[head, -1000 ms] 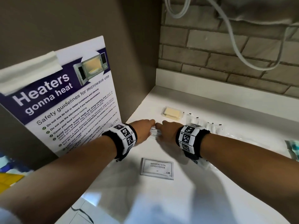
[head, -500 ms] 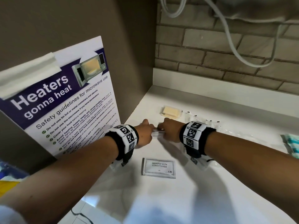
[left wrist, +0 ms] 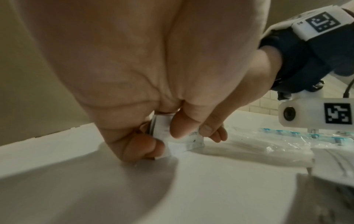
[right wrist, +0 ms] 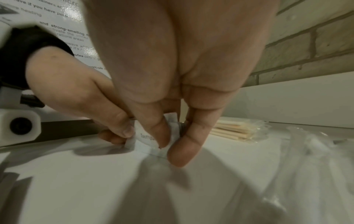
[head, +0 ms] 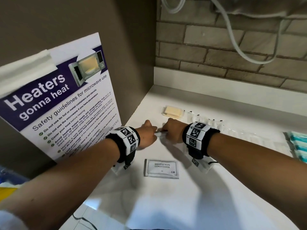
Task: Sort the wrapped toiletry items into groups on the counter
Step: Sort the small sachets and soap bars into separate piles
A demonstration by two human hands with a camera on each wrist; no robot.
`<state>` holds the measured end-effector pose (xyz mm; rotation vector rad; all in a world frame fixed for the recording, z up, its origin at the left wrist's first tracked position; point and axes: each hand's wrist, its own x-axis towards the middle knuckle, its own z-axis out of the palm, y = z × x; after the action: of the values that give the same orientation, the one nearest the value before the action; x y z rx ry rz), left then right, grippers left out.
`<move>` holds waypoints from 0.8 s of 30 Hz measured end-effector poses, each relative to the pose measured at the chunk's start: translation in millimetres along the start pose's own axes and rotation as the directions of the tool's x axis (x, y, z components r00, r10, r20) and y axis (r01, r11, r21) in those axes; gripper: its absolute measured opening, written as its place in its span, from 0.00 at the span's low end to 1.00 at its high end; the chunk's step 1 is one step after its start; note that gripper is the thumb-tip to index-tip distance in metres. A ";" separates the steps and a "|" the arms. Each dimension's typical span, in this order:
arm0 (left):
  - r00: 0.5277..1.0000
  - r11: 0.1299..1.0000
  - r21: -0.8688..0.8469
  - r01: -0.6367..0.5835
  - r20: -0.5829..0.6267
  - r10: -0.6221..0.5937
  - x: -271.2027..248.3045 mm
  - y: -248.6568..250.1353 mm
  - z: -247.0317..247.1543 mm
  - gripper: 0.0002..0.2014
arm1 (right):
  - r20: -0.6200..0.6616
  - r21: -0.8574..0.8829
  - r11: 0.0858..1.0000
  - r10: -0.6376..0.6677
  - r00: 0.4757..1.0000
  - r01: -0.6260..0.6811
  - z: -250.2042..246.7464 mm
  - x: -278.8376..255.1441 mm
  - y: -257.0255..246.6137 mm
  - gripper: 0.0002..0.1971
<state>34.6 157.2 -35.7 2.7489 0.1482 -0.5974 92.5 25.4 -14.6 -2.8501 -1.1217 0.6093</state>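
Observation:
A small stack of white sachets stands on edge on the white counter. My left hand pinches its left end and my right hand pinches its right end. In the left wrist view my left hand curls at the sachets. The right wrist view shows my right hand with thumb and finger on the sachets, which bear partly legible print. A "Shampoo with conditioner" sachet lies flat nearer to me.
A wrapped pack of pale sticks lies behind the hands. A row of clear-wrapped items runs to the right, and teal-wrapped items lie at the far right. A microwave safety poster covers the left wall; cables hang overhead.
Both hands have curled their fingers in on the sachets and drawn them together into an upright stack. The arms have hardly shifted.

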 end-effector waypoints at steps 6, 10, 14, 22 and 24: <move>0.997 0.965 -0.260 -0.022 -0.080 0.001 9.6 -8.0 -6.7 0.18 | 0.014 0.194 0.979 0.061 0.998 -0.063 -14.2 -4.2 16.3 0.08; 0.986 0.858 -0.512 -0.038 -0.157 -0.051 18.6 -1.2 -13.1 0.13 | -0.008 0.329 0.933 0.159 0.987 -0.147 -22.6 0.0 31.4 0.12; 0.985 0.817 -0.576 -0.016 -0.150 -0.086 31.8 4.8 -17.3 0.10 | 0.013 0.347 0.914 0.220 0.975 -0.211 -29.4 1.9 38.5 0.11; 0.984 0.870 -0.493 -0.020 -0.165 -0.072 55.0 6.2 -19.1 0.12 | 0.028 0.268 0.924 0.275 0.961 -0.272 -25.4 15.2 49.0 0.12; 0.980 0.897 -0.443 0.002 -0.178 -0.090 59.6 5.6 -18.4 0.12 | 0.026 0.228 0.932 0.284 0.958 -0.282 -21.8 18.2 49.7 0.13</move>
<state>96.7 160.0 -43.3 2.3555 0.3504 -0.2603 145.0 3.2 -8.6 -2.8229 -0.5921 0.6886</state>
